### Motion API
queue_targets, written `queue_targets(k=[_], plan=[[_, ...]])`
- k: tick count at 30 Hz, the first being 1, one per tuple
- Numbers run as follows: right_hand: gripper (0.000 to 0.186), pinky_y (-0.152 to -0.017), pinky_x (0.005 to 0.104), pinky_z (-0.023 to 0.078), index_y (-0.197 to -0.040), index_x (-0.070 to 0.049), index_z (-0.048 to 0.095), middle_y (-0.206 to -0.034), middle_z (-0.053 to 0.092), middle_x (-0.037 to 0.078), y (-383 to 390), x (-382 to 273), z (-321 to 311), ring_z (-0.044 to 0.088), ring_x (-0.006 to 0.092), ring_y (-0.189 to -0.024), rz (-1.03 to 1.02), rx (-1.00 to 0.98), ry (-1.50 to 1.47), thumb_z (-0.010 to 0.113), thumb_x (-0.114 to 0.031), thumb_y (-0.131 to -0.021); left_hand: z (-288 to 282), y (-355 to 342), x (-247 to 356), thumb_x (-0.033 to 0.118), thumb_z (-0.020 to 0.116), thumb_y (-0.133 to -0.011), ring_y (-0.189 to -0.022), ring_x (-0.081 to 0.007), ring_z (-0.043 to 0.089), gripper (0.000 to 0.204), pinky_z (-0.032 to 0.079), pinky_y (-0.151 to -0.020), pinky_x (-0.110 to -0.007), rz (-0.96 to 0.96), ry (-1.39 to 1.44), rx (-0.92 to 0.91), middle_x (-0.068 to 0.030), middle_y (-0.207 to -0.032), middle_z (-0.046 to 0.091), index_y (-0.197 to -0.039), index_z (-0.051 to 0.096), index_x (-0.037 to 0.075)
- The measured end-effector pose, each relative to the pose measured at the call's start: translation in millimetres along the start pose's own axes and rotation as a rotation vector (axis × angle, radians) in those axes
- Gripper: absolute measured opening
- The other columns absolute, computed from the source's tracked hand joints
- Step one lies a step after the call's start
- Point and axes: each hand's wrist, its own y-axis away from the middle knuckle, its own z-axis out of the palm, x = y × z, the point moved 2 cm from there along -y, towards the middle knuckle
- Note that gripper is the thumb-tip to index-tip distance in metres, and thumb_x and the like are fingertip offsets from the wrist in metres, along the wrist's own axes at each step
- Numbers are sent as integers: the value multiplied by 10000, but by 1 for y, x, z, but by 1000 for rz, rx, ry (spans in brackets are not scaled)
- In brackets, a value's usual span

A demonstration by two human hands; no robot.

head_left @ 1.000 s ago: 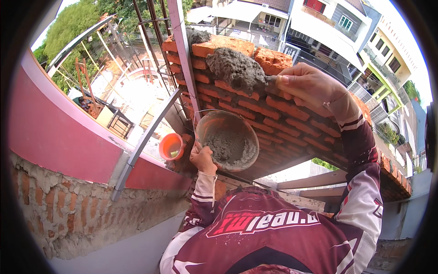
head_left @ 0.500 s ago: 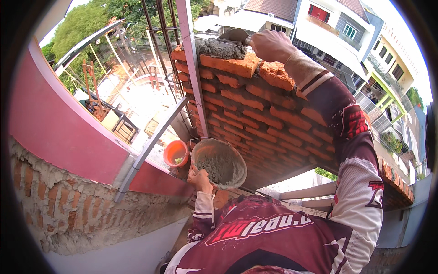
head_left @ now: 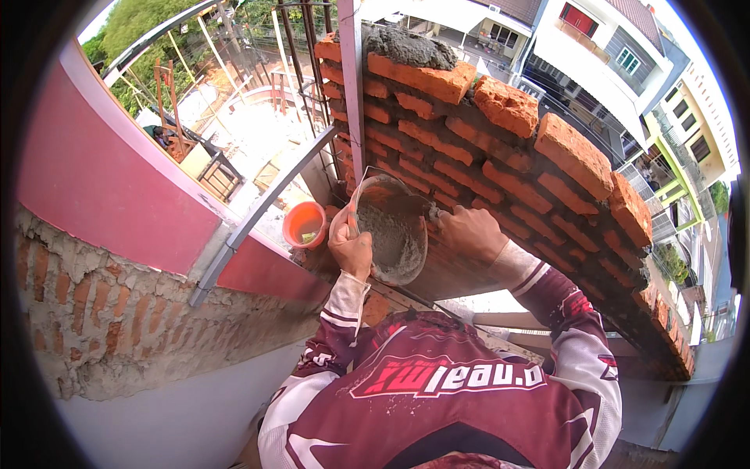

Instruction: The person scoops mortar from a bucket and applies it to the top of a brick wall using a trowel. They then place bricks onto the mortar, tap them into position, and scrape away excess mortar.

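Note:
My left hand (head_left: pixel 351 248) is closed on the rim of a mortar bucket (head_left: pixel 380 189), which is tilted and has a thin wire handle. Grey wet mortar (head_left: pixel 388 237) lies inside it. In my right hand (head_left: pixel 473 233) is a trowel (head_left: pixel 408 205), its blade dipped within the bucket's far right side. Beyond both hands rises an orange brick wall (head_left: pixel 504 181) with a stepped top course. A mound of fresh mortar (head_left: pixel 412 48) rests on its top left end, beside a pale upright post (head_left: pixel 351 94).
An orange pail (head_left: pixel 304 224) stands left of the bucket. A grey metal bar (head_left: pixel 262 211) slants over the pink curved wall (head_left: pixel 117 203). Thin steel rods (head_left: pixel 309 47) rise behind the post. Past the brick wall, a drop opens toward houses and a street.
My right hand and the trowel have come down from the wall's top mortar into the bucket. My left hand has drawn the bucket up and tilted it more toward the right.

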Motion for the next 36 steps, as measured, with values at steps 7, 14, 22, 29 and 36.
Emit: queue_targets(k=[7, 14, 22, 29, 36], plan=[[289, -616, 496, 582, -1103, 3, 615, -898, 698, 228, 4, -39, 45, 728, 392, -764, -190, -18, -168, 547, -212, -923, 15, -26, 31, -104, 571, -663, -582, -38, 338, 255, 261, -518, -257, 118, 37, -103, 32, -768, 538, -616, 358, 28], [242, -628, 431, 557, -921, -47, 694, -799, 686, 157, -22, -11, 68, 716, 290, -720, 75, -170, -318, 570, -254, -943, 25, -15, 46, -70, 588, -670, -583, -48, 251, 388, 197, -496, -289, 274, -50, -232, 66, -618, 275, -630, 238, 92], [245, -586, 352, 485, -1038, -64, 710, -731, 601, 94, 21, -49, 97, 619, 164, -682, -32, -49, -1120, 586, -259, -958, -1, -31, 19, -110, 569, -671, -598, -8, 272, 214, 264, -514, -221, 240, 140, -276, 44, -783, 535, -624, 389, -5], [295, -638, 469, 562, -1153, -78, 650, -952, 683, 193, 32, -8, 40, 721, 361, -807, -16, 143, -119, 584, -209, -897, 11, -20, 15, -108, 553, -668, -593, -31, 287, 287, 252, -510, -257, 233, -37, -238, 13, -808, 560, -623, 302, 23], [411, -621, 419, 537, -898, 40, 669, -789, 674, 133, 21, -8, 78, 675, 255, -674, 77, -521, -892, 559, -351, -962, 33, -16, 16, -52, 575, -679, -593, -69, 282, 344, 240, -496, -297, 287, -94, -172, 26, -644, 307, -629, 255, 65]])
